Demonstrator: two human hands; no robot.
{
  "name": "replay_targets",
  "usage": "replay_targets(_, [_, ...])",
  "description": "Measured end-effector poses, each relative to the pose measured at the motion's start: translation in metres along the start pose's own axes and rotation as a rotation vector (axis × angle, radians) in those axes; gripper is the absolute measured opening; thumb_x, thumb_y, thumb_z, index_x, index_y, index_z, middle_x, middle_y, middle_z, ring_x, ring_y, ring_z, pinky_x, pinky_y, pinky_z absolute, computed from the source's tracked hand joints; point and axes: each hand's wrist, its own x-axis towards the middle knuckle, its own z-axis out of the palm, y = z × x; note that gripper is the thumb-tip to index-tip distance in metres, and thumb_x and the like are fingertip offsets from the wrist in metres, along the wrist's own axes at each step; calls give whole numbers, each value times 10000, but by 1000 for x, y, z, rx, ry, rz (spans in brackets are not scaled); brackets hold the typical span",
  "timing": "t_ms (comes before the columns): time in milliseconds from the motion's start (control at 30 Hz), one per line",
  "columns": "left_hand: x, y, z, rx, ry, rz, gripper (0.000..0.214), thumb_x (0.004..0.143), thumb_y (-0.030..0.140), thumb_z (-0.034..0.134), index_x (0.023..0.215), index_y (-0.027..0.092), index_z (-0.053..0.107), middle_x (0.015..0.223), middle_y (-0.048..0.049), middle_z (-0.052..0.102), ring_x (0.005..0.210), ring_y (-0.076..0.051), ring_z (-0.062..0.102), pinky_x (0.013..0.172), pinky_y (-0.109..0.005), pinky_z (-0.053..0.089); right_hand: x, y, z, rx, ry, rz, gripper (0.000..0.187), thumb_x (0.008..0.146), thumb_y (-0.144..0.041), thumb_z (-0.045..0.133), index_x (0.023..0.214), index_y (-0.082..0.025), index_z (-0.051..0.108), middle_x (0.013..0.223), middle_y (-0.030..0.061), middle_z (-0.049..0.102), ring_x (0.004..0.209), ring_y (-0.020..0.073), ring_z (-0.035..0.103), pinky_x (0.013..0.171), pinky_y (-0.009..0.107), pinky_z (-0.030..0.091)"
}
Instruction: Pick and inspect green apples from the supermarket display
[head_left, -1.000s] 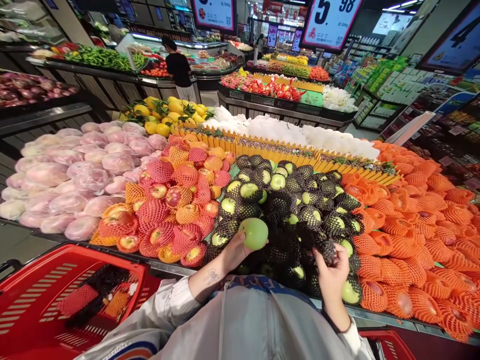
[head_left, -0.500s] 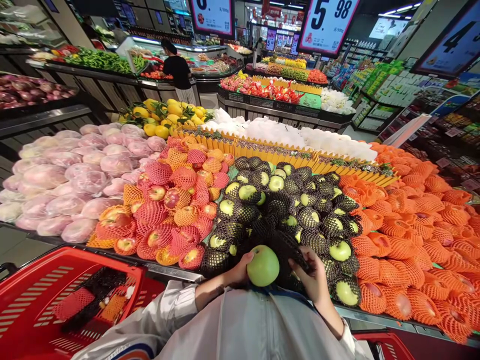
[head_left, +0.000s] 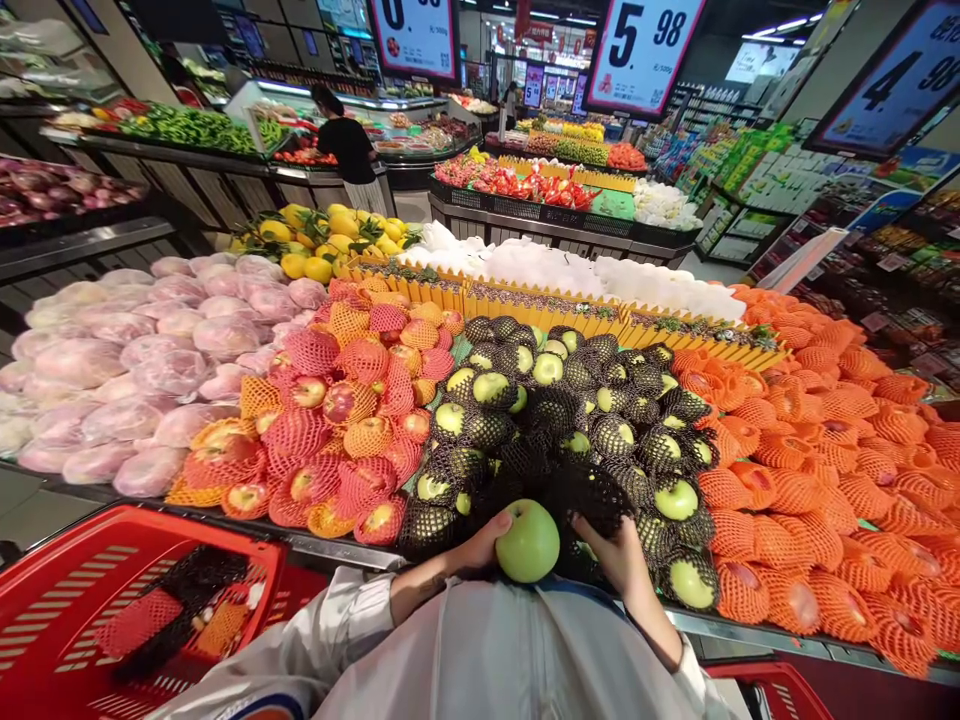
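A bare green apple (head_left: 528, 541) rests in my left hand (head_left: 484, 548), the thumb lying over its top left side. My right hand (head_left: 621, 560) is closed on a black foam net sleeve (head_left: 589, 500), which spreads up and away from the thumb; its fingers are mostly hidden behind it. Both hands are close to my body, over the front edge of the pile. Around and beyond them lie green apples in black foam nets (head_left: 615, 435).
Red apples in pink and orange nets (head_left: 330, 420) lie to the left, beside wrapped pink fruit (head_left: 150, 360). Orange-netted fruit (head_left: 825, 480) fills the right. A red basket (head_left: 45, 620) holding loose nets stands at lower left. A person (head_left: 349, 145) stands farther back.
The black net in my right hand has swung up and away, and that hand has turned. The apple stays in my left hand. The view has shifted slightly.
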Motion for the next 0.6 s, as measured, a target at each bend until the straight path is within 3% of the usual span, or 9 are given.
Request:
replay_targets(67, [2,8,4,39,-43,29,840,722,851,588,1371,318,602,1302,-108,609,1196,-313,585,1012,-449,450,-1,5,2,-74,-47,-43,577,754,-568,704,1113,-116,686,1177,128,663,1092,210,647,1021,362,538])
replay_targets(167, [2,18,9,85,-89,105,944,714,825,624,1505,329,482,1544,-78,402,1458,-325,313,1169,-424,296,-2,5,-1,-223,-160,-138,491,857,-526,611,1113,-120,715,1108,106,690,988,202,674,902,348,574])
replay_targets(233, [0,14,7,57,-94,112,883,758,826,575,1490,338,502,1517,-79,445,1417,-326,390,1139,-435,341,-1,2,-3,-300,-265,-234,438,885,-486,582,1094,-130,728,1090,93,694,1021,207,671,923,348,568])
replay_targets(333, [-4,-2,-2,-10,-86,72,787,783,838,524,1382,336,616,1278,-103,637,1144,-311,630,979,-439,480,-1,0,-4,-325,-353,-300,396,904,-430,558,1131,-146,715,1161,87,676,1103,196,649,1002,341,534])
replay_targets(400, [-6,-11,-8,-35,-74,71,793,745,849,556,1333,327,655,1191,-103,674,1087,-306,658,968,-438,490,0,5,-5,-323,-267,-278,394,882,-406,574,1138,-133,696,1132,98,676,1063,189,645,967,326,529])
replay_targets(500, [-6,-11,-8,-70,-67,87,807,716,866,567,1269,293,697,1093,-110,699,1004,-309,683,950,-457,504,4,12,-9,-339,-5,-273,301,794,-349,627,987,-122,665,1007,87,656,959,164,607,872,280,498])
replay_targets(600, [-5,-1,1,-101,-87,108,717,766,831,557,1173,271,740,927,-101,710,820,-263,701,861,-428,544,7,15,-16,-227,201,-315,173,760,-280,560,781,-137,465,925,64,582,895,116,551,799,226,462])
